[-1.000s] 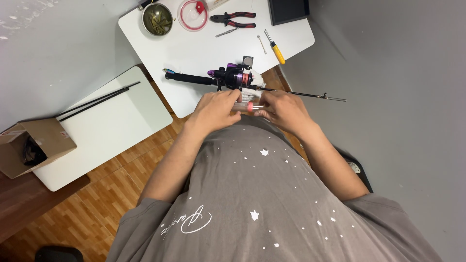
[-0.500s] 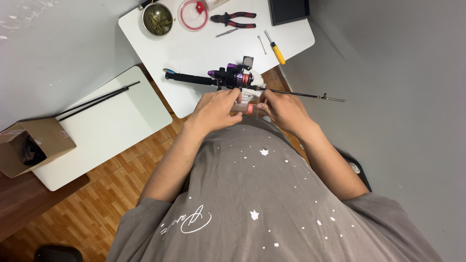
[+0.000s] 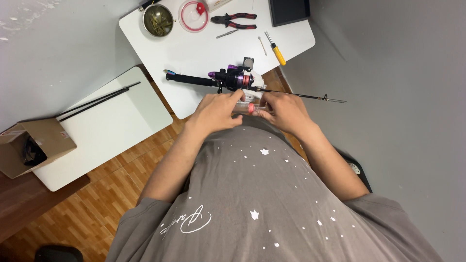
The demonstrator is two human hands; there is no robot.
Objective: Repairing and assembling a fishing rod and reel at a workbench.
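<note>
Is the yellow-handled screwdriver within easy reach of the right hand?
Probably yes: the right hand would need to let go, but only bare table and the fishing rod lie before the screwdriver.

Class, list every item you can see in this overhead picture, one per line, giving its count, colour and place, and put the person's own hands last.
fishing rod: one, black, lying across the near edge of the round-cornered table
reel: one, purple and black, mounted on the rod
small clear piece with a red part: one, held between both hands
pliers: one, red and black handles, far side of the table
screwdriver: one, yellow handle, right of the table
bowl: one, metal, far left corner
round lid: one, clear with red rim, beside the bowl
dark tray: one, black, far right corner
thin rods: two, black, on the lower white table
cardboard box: one, brown, open, far left
left hand: one, gripping the piece
right hand: one, gripping the piece
</note>
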